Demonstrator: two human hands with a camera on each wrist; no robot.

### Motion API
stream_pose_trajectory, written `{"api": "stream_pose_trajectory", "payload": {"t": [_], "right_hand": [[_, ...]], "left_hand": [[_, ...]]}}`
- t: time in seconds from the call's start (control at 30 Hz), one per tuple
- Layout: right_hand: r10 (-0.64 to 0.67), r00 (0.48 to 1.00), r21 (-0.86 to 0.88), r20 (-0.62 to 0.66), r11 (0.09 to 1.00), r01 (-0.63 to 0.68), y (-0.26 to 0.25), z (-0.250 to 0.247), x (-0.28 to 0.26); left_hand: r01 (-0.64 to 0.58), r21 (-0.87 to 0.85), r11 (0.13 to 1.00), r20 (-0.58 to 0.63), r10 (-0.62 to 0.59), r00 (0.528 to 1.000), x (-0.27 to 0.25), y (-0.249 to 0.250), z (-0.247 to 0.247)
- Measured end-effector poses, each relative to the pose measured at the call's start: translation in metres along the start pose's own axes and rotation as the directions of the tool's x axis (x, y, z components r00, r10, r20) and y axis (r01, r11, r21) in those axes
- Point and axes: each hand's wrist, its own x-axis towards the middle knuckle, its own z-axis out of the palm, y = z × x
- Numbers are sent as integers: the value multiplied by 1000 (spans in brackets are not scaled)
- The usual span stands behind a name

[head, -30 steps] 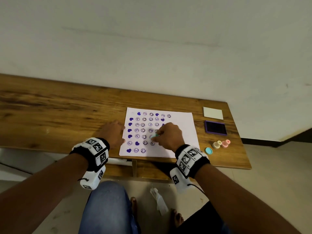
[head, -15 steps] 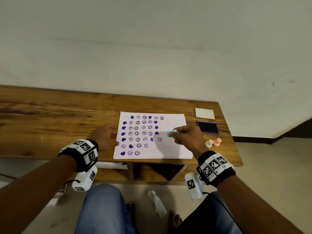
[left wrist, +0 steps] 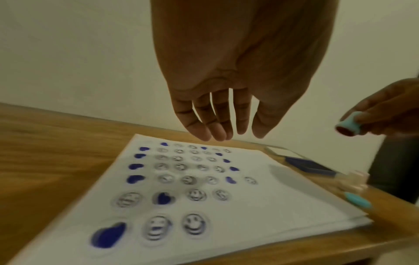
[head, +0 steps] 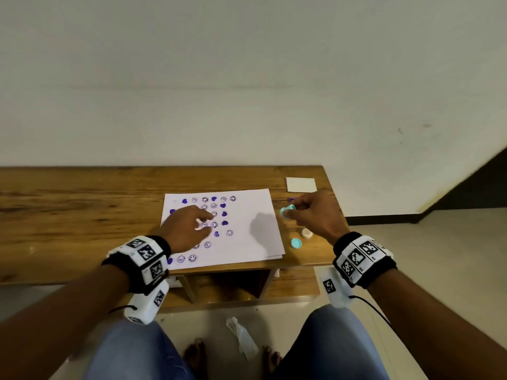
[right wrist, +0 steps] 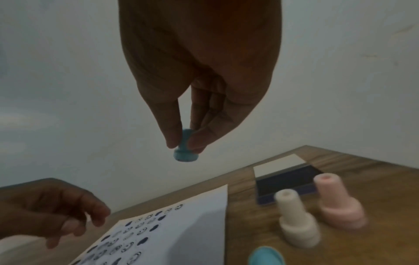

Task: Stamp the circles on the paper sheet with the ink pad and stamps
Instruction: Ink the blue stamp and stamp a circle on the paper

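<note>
A white paper sheet with rows of purple hearts and smiley stamps lies on the wooden table. My right hand pinches a small teal stamp in the air, right of the sheet and above the ink pad. The wrist views show the teal stamp between thumb and fingers, and its inked face. The dark purple ink pad lies open beside its white lid. My left hand hovers over the sheet's left half with relaxed fingers, holding nothing.
A cream stamp and a pink stamp stand upright right of the sheet. A teal cap lies near the table's front edge. Under the table are a lower shelf, my knees and a crumpled tissue on the floor.
My right hand lifted the teal stamp off the sheet and carried it right, towards the ink pad. My left hand left the table beside the sheet and now hovers over the stamped rows.
</note>
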Motion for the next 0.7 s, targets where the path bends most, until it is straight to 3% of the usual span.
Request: {"api": "stream_pose_trajectory", "payload": {"t": [0.1, 0.23, 0.43, 0.7], "right_hand": [[-46, 998, -149, 43, 987, 52, 14, -14, -2], [-65, 992, -273, 107, 958, 93, 33, -27, -8], [-85, 985, -266, 147, 956, 122, 63, -32, -12], [-106, 978, -229, 181, 962, 147, 79, -19, -10]], "left_hand": [[-64, -8, 998, 5, 64, 998, 8, 42, 36], [-138, 112, 984, 35, 135, 990, 15, 80, 92], [-146, 197, 969, 64, 136, 989, 31, 110, 147], [-151, 210, 966, 65, 140, 988, 37, 103, 164]]}}
